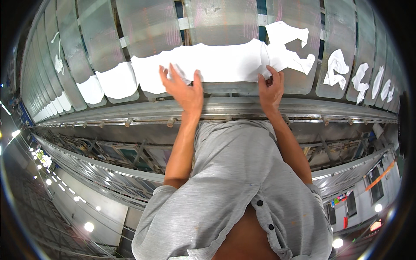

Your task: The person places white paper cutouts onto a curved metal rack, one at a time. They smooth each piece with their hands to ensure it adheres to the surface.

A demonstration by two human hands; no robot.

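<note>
A white cloth piece (221,63) lies spread across a grey metal plate (225,19) of a long conveyor line. My left hand (183,89) rests flat on the cloth's near left part, fingers spread apart. My right hand (271,89) is at the cloth's near right edge, with fingertips pinching the fabric where a crumpled sleeve-like part (288,47) bunches up toward the right. Both forearms reach up from my grey shirt at the lower edge.
More white cloth pieces lie on neighbouring plates: flat ones at the left (117,80), (90,89), crumpled ones at the right (337,67), (360,80). A metal rail (130,113) runs along the line's near edge. Machine framing and lamps show below.
</note>
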